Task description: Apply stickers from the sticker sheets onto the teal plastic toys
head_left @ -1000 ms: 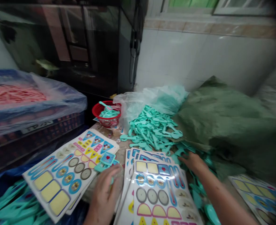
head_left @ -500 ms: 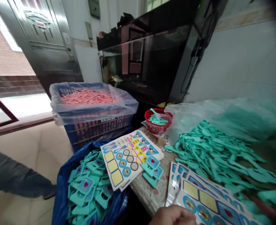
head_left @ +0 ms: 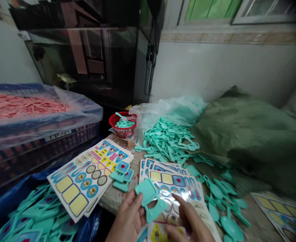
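Note:
My left hand (head_left: 131, 215) pinches a teal plastic piece (head_left: 147, 191) with a plain square panel and a cut-out below it. My right hand (head_left: 193, 220) is beside it with fingers apart, over a sticker sheet (head_left: 166, 178); no object shows in it. The sheet lies on a fanned stack and bears yellow squares, a blue square with a red heart and thermometer shapes. To the left, several teal pieces with heart stickers (head_left: 122, 167) rest by a second stack of sticker sheets (head_left: 75, 198).
Loose teal plastic parts (head_left: 168, 137) spill from a clear bag behind the sheets. A red basket (head_left: 122, 132) stands at the back. A blue bag (head_left: 94, 223) of stickered pieces is lower left, below a blue crate (head_left: 72, 137) of pink parts. A green sack (head_left: 241, 134) sits right.
The view has swung to the right. My left hand now holds a teal piece in front of the sheets, and my right hand has come over the sticker sheet.

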`<state>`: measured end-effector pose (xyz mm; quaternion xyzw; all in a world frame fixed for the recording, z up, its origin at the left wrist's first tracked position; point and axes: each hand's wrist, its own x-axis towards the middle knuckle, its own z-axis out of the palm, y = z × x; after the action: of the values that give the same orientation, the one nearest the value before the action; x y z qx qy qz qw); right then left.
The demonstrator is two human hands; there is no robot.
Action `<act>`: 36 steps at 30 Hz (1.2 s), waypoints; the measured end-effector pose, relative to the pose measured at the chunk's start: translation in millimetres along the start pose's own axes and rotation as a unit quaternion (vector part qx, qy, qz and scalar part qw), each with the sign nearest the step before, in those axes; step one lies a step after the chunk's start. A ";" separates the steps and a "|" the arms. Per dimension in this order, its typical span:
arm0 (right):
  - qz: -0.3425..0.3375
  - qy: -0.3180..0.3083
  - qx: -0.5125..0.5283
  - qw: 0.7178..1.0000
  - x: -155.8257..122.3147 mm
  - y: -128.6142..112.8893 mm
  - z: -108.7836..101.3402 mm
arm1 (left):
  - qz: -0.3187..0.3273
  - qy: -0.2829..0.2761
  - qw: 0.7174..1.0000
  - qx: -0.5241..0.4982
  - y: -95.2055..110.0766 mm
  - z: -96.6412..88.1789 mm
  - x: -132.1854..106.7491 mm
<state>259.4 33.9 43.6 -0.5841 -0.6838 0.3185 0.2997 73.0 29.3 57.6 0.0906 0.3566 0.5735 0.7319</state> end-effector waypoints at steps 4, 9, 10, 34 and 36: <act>0.008 0.042 -0.078 0.996 36.2 18.3 -33.1 | 0.006 0.003 0.999 0.041 4.8 -3.0 7.7; 0.055 0.079 -0.161 0.982 79.7 51.8 -41.9 | 0.008 -0.048 0.990 0.135 -4.2 -2.3 21.5; 0.072 0.087 -0.173 0.978 82.3 55.8 -42.2 | 0.005 -0.052 0.987 0.153 -6.7 -0.4 23.7; 0.134 0.081 -0.192 0.969 74.6 49.9 -37.6 | -0.096 -0.008 0.963 0.254 -17.6 26.1 34.8; 0.133 0.087 -0.176 0.971 78.4 43.0 -40.9 | -0.095 -0.005 0.962 0.256 -16.6 27.5 34.2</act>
<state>306.7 120.0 38.0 -0.7388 -0.6167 0.1782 0.2052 106.1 62.3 54.4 0.2434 0.4945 0.3901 0.7376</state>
